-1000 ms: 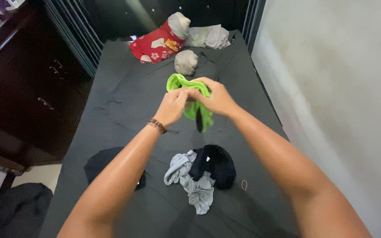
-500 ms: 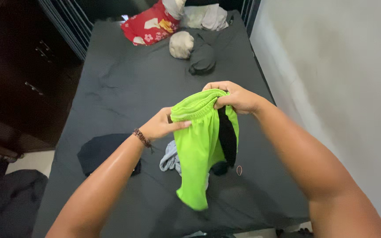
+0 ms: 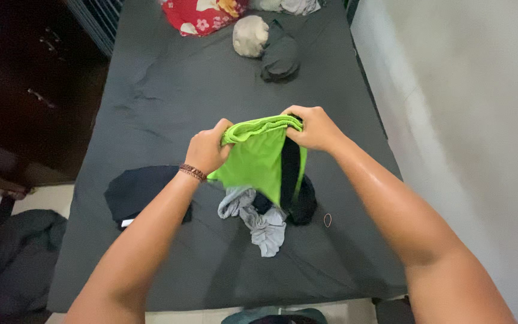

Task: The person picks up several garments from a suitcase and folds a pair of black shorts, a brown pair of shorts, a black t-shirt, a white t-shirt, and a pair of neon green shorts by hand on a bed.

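I hold a pair of bright green shorts with a black side stripe [image 3: 258,159] by the waistband above a bed with a dark grey sheet [image 3: 169,114]. My left hand [image 3: 208,150], with a beaded bracelet on the wrist, grips the waistband's left end. At the right end my right hand [image 3: 310,127] pinches it. The shorts hang down over a crumpled grey garment [image 3: 259,222] and a black garment [image 3: 303,204] lying on the sheet.
A flat black garment [image 3: 139,192] lies at the left. At the far end sit a beige rolled bundle [image 3: 250,36], a dark rolled bundle [image 3: 280,57] and a red floral cloth [image 3: 202,15]. A small rubber band [image 3: 328,220] lies right. Dark cabinet left, wall right.
The shorts went from bunched between my hands to spread out and hanging by the waistband. My hands moved apart and closer to me; the view tilted down the bed.
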